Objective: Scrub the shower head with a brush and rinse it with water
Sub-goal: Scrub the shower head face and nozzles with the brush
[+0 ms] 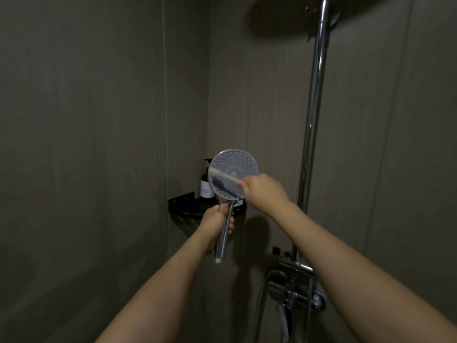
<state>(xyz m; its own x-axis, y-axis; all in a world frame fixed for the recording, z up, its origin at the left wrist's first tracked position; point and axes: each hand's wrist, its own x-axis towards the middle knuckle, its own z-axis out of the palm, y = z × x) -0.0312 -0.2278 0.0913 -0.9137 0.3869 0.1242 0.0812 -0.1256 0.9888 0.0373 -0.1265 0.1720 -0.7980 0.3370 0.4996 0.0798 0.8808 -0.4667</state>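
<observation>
A round hand-held shower head [237, 164] with a chrome handle faces me, upright, in the middle of the view. My left hand [216, 220] grips its handle just below the face. My right hand [263, 191] holds a thin white brush [223, 175] by its end. The brush lies across the lower left of the dotted face, and its dark bristles touch the plate. No water runs from the head.
A black corner shelf [183, 206] with a dark pump bottle [206, 184] sits right behind the shower head. A chrome riser pipe [312, 125] runs up at the right to a large overhead shower [284, 18]. The mixer valve [296, 285] and hose [258, 308] are at the lower right.
</observation>
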